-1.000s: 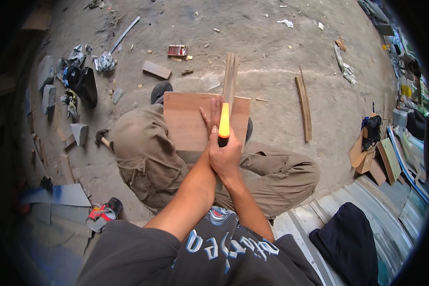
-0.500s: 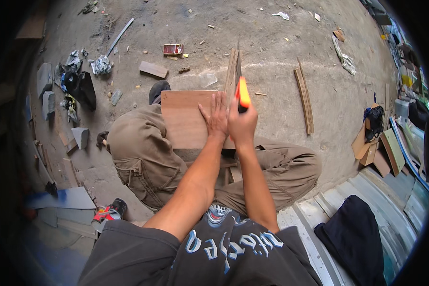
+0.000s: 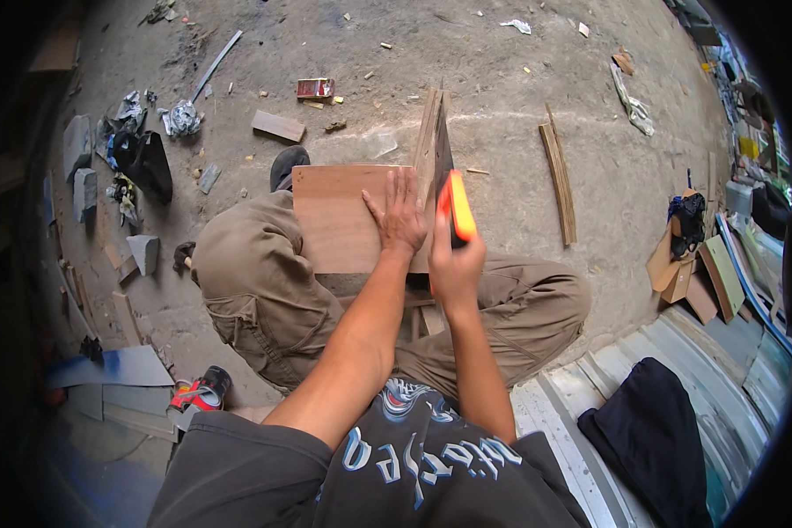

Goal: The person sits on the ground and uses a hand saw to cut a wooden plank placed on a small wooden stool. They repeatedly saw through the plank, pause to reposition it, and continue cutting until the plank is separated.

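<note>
My left hand (image 3: 400,216) lies flat, fingers stretched out, near the right edge of a reddish-brown wooden board (image 3: 339,220). The board is over my lap, between my bent knees. In my right hand (image 3: 456,271) is a handsaw (image 3: 459,209) with an orange and yellow handle, my fingers wrapped round it. Its dark blade runs away from me, alongside the board's right edge. Beyond the board, a narrow wooden strip (image 3: 428,132) stretches forward beside the blade. Where the teeth meet the wood is hard to make out.
A wooden batten (image 3: 559,185) lies on the concrete floor to the right. A small wood block (image 3: 278,126), a red box (image 3: 315,88) and crumpled foil (image 3: 182,118) are ahead on the left. Dark cloth (image 3: 651,440) rests on metal sheeting at lower right; a can (image 3: 204,389) stands lower left.
My right hand has pulled the handsaw back toward me and slightly right. My left hand stays flat on the board.
</note>
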Action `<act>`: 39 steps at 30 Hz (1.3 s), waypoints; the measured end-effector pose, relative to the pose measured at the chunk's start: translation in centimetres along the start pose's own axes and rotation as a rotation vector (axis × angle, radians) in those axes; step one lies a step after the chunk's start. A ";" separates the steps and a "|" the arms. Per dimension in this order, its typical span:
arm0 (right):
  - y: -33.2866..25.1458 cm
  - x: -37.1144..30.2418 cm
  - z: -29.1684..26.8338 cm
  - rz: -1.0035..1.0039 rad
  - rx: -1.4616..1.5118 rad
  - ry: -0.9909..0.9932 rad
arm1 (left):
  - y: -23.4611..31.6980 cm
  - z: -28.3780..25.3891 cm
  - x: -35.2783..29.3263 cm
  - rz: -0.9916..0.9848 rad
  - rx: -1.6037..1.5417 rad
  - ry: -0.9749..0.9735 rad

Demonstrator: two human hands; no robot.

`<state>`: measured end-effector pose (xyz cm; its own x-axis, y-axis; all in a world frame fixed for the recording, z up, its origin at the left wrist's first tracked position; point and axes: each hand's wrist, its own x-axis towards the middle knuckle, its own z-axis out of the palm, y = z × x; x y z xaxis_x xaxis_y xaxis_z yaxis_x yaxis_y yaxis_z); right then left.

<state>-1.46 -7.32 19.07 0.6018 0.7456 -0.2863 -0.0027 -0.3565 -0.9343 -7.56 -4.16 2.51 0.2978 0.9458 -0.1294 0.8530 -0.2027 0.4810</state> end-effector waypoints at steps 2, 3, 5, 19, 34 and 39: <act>-0.5 -2.3 -1.1 0.076 0.019 -0.019 | 0.2 -0.6 0.1 -0.006 -0.033 -0.010; -0.5 -2.7 -1.3 0.060 0.008 -0.018 | 0.2 -0.4 0.1 -0.013 -0.028 -0.028; -0.5 -0.9 -0.3 0.003 -0.020 -0.011 | 0.0 0.2 -0.1 -0.018 -0.016 -0.063; -1.9 -2.9 0.1 -0.023 -0.025 -0.008 | 0.1 0.1 -0.2 0.022 0.056 -0.043; 1.8 6.5 2.8 -0.064 -0.140 0.072 | 1.1 -0.6 0.0 0.058 -0.056 -0.052; 1.3 3.5 1.6 0.026 -0.053 0.039 | -0.2 0.5 -0.7 0.109 -0.048 -0.016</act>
<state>-0.65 -4.30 16.57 0.6329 0.7136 -0.3004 0.0232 -0.4053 -0.9139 -7.72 -4.94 2.07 0.3946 0.9147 -0.0873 0.7935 -0.2913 0.5342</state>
